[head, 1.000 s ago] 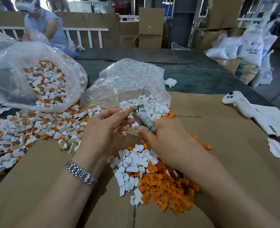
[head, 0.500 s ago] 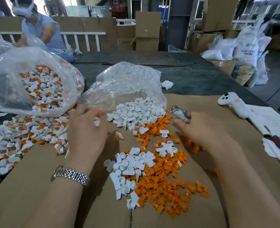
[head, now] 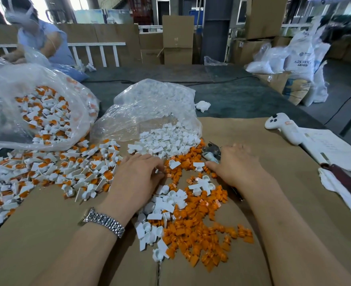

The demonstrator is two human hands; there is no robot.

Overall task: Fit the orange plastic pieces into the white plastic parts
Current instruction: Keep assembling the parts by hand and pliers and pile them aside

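Head view is showing orange pieces (head: 193,230) and white parts (head: 166,139) lying heaped mid-cardboard (head: 273,203), too many to count. Left hand (head: 137,176) is reaching down among them, fingertips hidden, so its grasp is unclear. Right hand (head: 236,164) is curling around a metal tool (head: 210,151). Best picking one white part cleanly, cup upward, before pressing. Two plastic bags are lying toward the far-left edge.

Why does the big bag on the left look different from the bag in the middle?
The left bag holds white parts with orange pieces fitted in, so it looks spotted orange and white. The middle bag holds plain white parts only. The left bag looks bigger and puffs up higher, while the middle bag slumps flatter with its mouth facing the hands. Both are clear plastic, lie open on the table, and spill parts onto the cardboard.
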